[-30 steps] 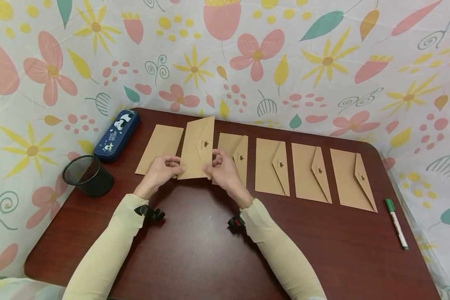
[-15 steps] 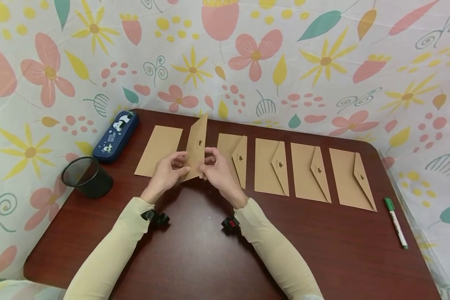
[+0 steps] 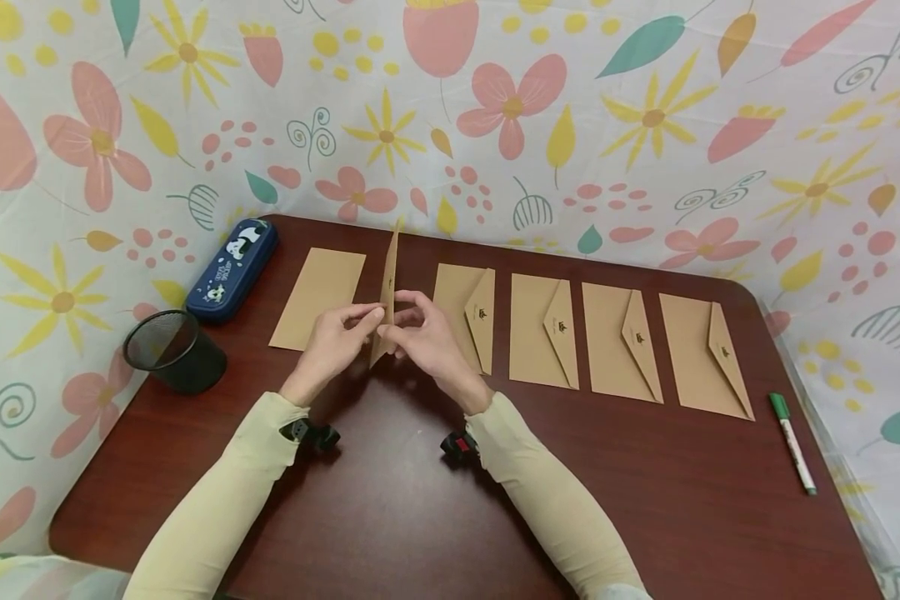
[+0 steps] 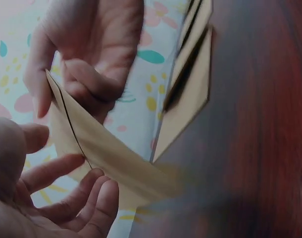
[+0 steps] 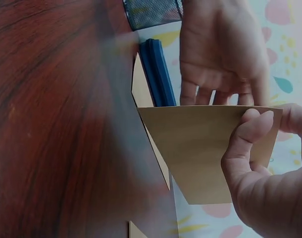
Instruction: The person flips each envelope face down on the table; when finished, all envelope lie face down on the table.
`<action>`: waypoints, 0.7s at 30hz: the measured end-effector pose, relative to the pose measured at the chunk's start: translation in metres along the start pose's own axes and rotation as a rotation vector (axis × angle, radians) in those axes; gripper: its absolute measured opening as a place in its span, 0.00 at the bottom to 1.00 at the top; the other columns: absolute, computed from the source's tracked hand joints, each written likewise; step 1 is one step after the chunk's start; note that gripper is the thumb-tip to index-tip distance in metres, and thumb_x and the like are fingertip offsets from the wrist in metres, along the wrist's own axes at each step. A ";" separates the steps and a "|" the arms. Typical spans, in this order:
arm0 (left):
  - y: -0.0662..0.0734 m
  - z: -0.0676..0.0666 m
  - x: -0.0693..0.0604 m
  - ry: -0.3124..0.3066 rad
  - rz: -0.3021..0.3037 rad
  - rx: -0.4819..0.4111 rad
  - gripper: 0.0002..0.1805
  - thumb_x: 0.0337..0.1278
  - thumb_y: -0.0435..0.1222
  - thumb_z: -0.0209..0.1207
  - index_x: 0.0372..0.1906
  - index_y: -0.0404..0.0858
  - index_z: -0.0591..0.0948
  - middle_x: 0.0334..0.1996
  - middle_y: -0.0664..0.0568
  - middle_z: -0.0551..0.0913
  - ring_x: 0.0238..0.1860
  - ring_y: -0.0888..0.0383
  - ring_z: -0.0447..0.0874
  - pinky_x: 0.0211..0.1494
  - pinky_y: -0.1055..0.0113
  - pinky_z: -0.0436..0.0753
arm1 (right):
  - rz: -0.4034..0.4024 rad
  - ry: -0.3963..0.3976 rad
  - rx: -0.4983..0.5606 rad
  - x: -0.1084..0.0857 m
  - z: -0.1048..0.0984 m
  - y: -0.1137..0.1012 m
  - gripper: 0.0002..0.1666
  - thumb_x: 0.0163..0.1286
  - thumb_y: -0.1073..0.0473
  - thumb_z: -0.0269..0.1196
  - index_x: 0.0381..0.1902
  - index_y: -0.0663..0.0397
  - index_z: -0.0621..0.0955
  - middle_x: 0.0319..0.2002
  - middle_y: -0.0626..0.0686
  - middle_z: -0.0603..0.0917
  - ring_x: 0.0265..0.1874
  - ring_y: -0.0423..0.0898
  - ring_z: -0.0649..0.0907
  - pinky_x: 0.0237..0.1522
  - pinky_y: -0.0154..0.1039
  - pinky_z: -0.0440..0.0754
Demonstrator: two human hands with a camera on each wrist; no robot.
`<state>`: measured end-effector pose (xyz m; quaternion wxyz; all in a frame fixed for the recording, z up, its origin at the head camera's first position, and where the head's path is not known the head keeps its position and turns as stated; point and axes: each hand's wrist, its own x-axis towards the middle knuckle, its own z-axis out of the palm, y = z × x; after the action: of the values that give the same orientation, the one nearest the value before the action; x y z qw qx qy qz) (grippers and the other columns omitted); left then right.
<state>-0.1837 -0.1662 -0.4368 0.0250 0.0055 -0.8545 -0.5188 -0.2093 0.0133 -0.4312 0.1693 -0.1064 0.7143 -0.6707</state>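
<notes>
A kraft-brown envelope [image 3: 390, 283] stands almost edge-on in the head view, a crown print on its face. My right hand [image 3: 429, 342] pinches its near right part; its curled finger and thumb show against the paper [image 5: 205, 148] in the right wrist view. My left hand [image 3: 335, 343] is on the other side, fingertips touching the envelope. In the left wrist view those fingers [image 4: 67, 203] are fairly extended and the thumb lies apart from them. One plain-faced envelope [image 3: 318, 298] lies left of the hands. Several flap-side-up envelopes, the nearest one [image 3: 465, 312] beside my right hand, lie in a row.
A navy pencil case [image 3: 232, 271] with panda pictures and a black mesh pen cup [image 3: 176, 354] stand at the left of the brown table [image 3: 390, 517]. Near the right edge lies a green-capped marker [image 3: 792, 446]. A floral curtain [image 3: 510, 150] hangs behind the table.
The held envelope has turned from facing the camera to nearly edge-on and shifted slightly left. My two hands have come closer together around it. The envelopes on the table stay put.
</notes>
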 end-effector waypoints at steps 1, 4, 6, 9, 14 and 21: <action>0.001 -0.001 0.000 -0.007 -0.023 -0.010 0.23 0.81 0.47 0.62 0.68 0.39 0.86 0.58 0.37 0.91 0.50 0.40 0.93 0.47 0.68 0.85 | -0.002 -0.010 0.005 0.000 0.001 0.000 0.39 0.70 0.65 0.70 0.76 0.57 0.72 0.48 0.55 0.82 0.26 0.42 0.86 0.39 0.50 0.89; 0.005 -0.002 -0.001 -0.023 -0.081 -0.030 0.27 0.78 0.52 0.63 0.69 0.40 0.85 0.60 0.38 0.91 0.48 0.42 0.95 0.46 0.69 0.87 | 0.000 -0.035 0.021 0.000 0.004 0.001 0.40 0.69 0.65 0.71 0.77 0.59 0.71 0.50 0.58 0.83 0.26 0.41 0.85 0.37 0.43 0.88; 0.007 -0.003 -0.002 -0.020 -0.099 -0.013 0.29 0.75 0.55 0.66 0.69 0.42 0.85 0.62 0.40 0.90 0.53 0.44 0.93 0.47 0.68 0.86 | 0.011 -0.049 0.033 0.000 0.006 0.002 0.40 0.69 0.66 0.71 0.76 0.59 0.70 0.52 0.59 0.83 0.27 0.40 0.86 0.36 0.39 0.87; 0.008 -0.005 -0.002 -0.003 -0.109 0.019 0.31 0.70 0.57 0.69 0.68 0.43 0.87 0.64 0.41 0.89 0.58 0.45 0.91 0.46 0.70 0.84 | 0.022 -0.059 0.040 0.000 0.009 0.003 0.42 0.67 0.66 0.72 0.77 0.58 0.70 0.53 0.59 0.82 0.28 0.40 0.86 0.35 0.34 0.86; 0.013 -0.010 0.000 0.016 -0.104 0.043 0.29 0.65 0.54 0.72 0.64 0.43 0.89 0.59 0.42 0.92 0.57 0.45 0.92 0.45 0.70 0.84 | 0.019 -0.083 0.042 0.001 0.010 0.004 0.43 0.69 0.65 0.74 0.78 0.57 0.70 0.54 0.60 0.83 0.31 0.41 0.88 0.36 0.34 0.88; 0.016 -0.016 0.001 0.019 -0.109 0.097 0.26 0.67 0.49 0.69 0.63 0.39 0.89 0.61 0.40 0.91 0.64 0.42 0.87 0.55 0.60 0.85 | 0.011 -0.146 0.099 0.000 0.012 0.011 0.40 0.74 0.67 0.71 0.80 0.58 0.69 0.59 0.62 0.83 0.32 0.39 0.88 0.39 0.35 0.89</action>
<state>-0.1839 -0.1735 -0.4151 0.0044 0.0581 -0.8769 -0.4771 -0.2039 0.0035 -0.4425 0.2295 -0.1426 0.6668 -0.6946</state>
